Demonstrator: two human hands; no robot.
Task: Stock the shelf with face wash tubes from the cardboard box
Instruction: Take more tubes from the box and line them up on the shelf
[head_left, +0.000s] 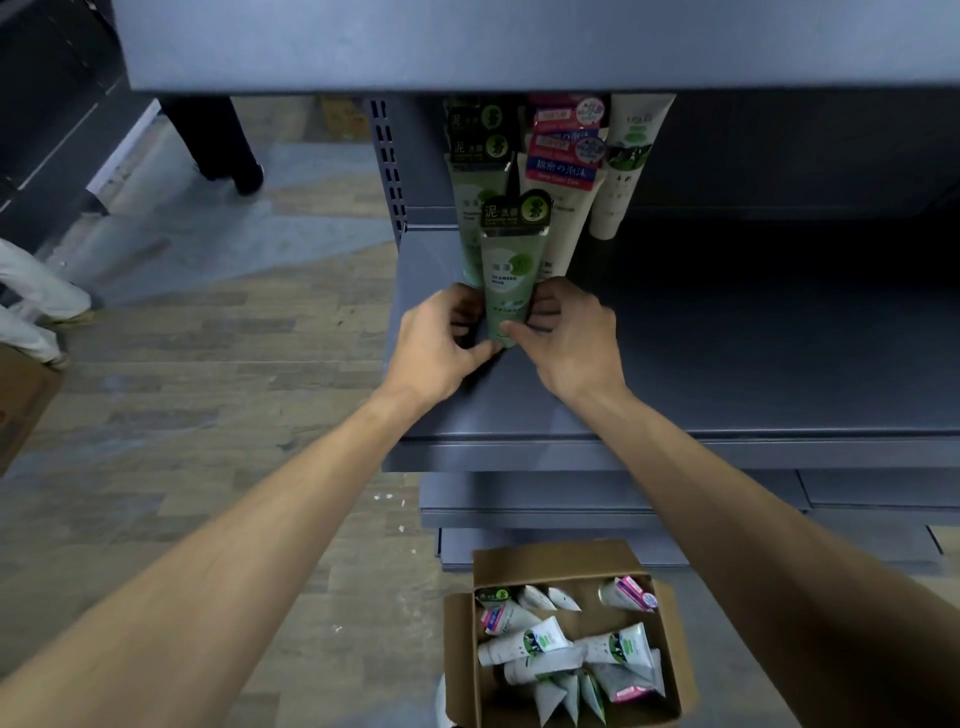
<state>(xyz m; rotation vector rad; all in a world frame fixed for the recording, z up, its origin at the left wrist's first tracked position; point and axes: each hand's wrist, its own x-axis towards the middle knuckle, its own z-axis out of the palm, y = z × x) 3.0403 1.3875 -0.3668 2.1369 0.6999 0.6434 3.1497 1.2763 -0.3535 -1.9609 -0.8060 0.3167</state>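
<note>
While both hands, left (434, 338) and right (566, 335), have a grip pinching the green tube (509, 270) base on the shelf (727, 364), I'd stand it cap-down, snug against its row, label forward; plenty remain in the box (550, 558).

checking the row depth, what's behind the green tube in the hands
Behind the green tube that both hands, left hand and right hand, grip, more green tubes stand in a row. How many reach the shelf back is hidden by the upper shelf.

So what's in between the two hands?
In the head view, the green tube stands between the left hand and right hand, both pinching its bottom end.
</note>
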